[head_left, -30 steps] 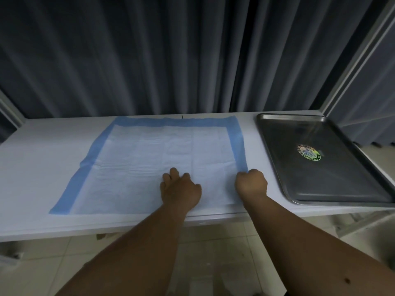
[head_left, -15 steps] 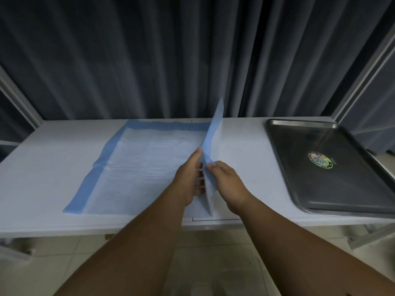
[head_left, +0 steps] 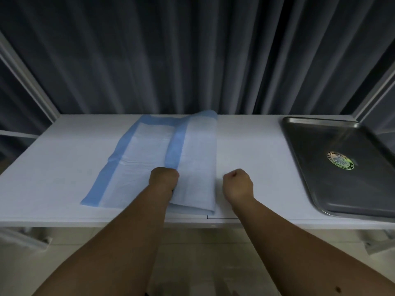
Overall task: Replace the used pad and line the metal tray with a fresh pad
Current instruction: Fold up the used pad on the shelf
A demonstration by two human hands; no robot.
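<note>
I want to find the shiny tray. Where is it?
In the head view, the metal tray sits at the right end of the white table, right of the right hand and apart from the blue-edged pad.

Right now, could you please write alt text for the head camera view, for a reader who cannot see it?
A person's left hand grips the folded-over flap of a blue-bordered white pad on a white table, while the right hand, curled and empty, is beside it. A bare metal tray with a round sticker lies at the right.

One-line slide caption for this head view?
Left hand grips the half-folded blue pad on the white table; right hand fisted, metal tray bare.
</note>
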